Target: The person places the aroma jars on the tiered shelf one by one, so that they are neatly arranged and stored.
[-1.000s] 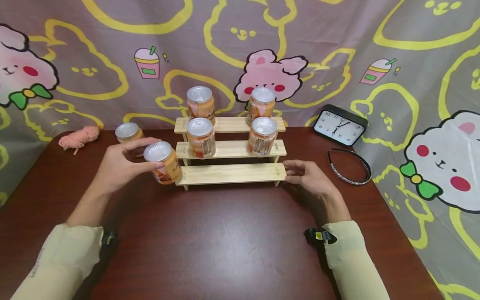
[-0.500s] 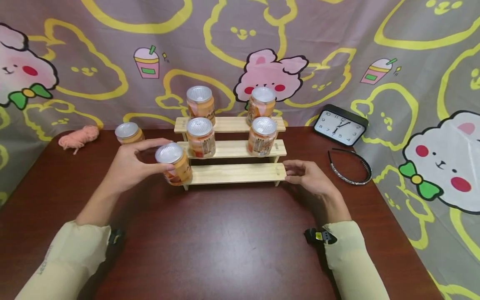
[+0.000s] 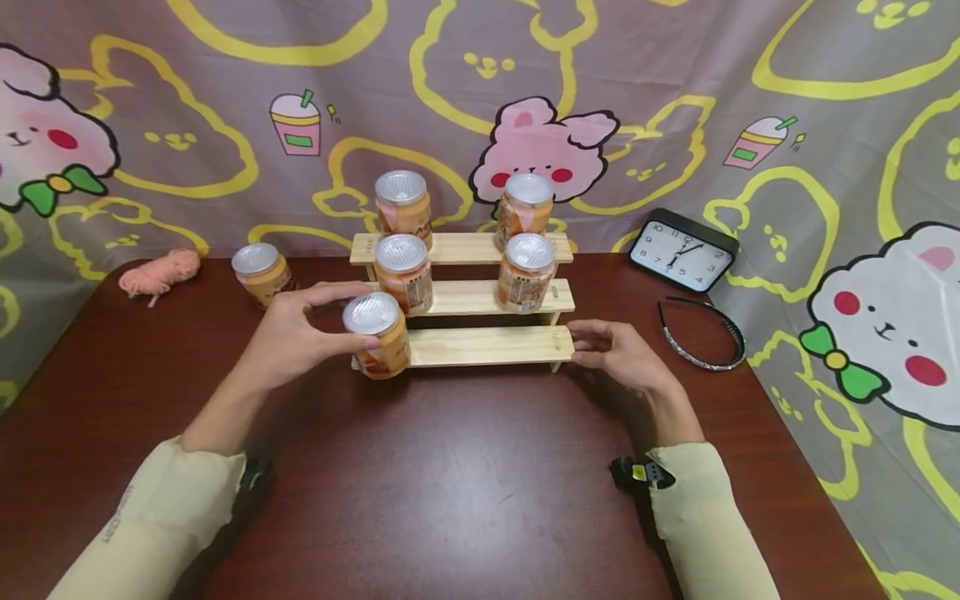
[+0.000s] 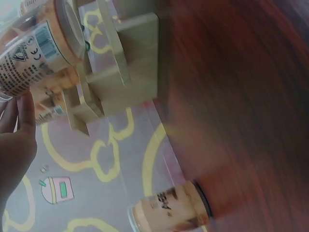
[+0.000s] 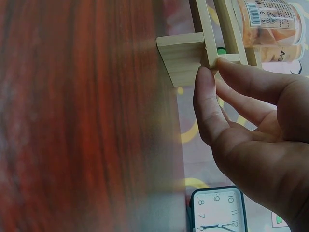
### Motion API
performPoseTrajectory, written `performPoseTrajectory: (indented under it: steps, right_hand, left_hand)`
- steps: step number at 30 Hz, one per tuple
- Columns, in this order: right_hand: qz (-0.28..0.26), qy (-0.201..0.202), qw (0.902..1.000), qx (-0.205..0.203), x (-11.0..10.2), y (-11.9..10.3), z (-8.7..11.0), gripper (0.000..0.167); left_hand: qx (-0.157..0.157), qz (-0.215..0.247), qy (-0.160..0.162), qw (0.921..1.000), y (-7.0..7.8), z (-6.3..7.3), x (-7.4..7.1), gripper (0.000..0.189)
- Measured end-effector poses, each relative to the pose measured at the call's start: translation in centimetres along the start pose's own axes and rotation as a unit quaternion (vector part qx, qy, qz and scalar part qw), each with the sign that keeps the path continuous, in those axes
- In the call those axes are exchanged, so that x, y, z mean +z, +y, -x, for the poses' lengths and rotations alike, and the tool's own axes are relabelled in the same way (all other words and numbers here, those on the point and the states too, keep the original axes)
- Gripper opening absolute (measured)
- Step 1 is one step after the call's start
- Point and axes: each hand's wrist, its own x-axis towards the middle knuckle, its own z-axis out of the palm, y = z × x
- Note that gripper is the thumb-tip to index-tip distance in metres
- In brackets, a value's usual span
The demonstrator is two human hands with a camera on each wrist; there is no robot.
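Note:
My left hand grips a can with an orange label and silver lid, thumb in front and fingers behind. The can is at the left end of the lowest board of a three-step wooden display stand; in the left wrist view the can's printed side with a barcode shows. At the stand's other end, my right hand pinches the tip of the lowest board, thumb and fingertips right at its edge. Matching cans stand in pairs on the middle step, one can at right, and on the top step.
Another such can stands on the dark wooden table left of the stand, behind my left hand. Pink yarn lies at the far left. A clock and a headband are at the right. Patterned cloth hangs behind.
My left hand has carried its can rightward to the left end of the lowest board, uncovering more of the can left on the table. The right hand stays at the board's end.

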Motion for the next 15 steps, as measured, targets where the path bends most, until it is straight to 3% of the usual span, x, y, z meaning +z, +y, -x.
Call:
performPoseTrajectory:
  steps: [5, 10, 15]
  right_hand:
    - [0.001, 0.0, 1.0, -0.001, 0.0, -0.1, 0.1, 0.049]
    - [0.002, 0.001, 1.0, -0.005, -0.2, -0.1, 0.1, 0.049]
    - [-0.003, -0.004, 1.0, -0.005, -0.2, 0.0, 0.1, 0.049]
  left_hand:
    - [0.016, 0.014, -0.01, 0.9997, 0.5, -0.3, 1.0, 0.06]
    - [0.039, 0.067, -0.03, 0.9966, 0.5, -0.7, 2.3, 0.057]
    - [0.029, 0.077, -0.041, 0.9958, 0.7, -0.9, 3.5, 0.057]
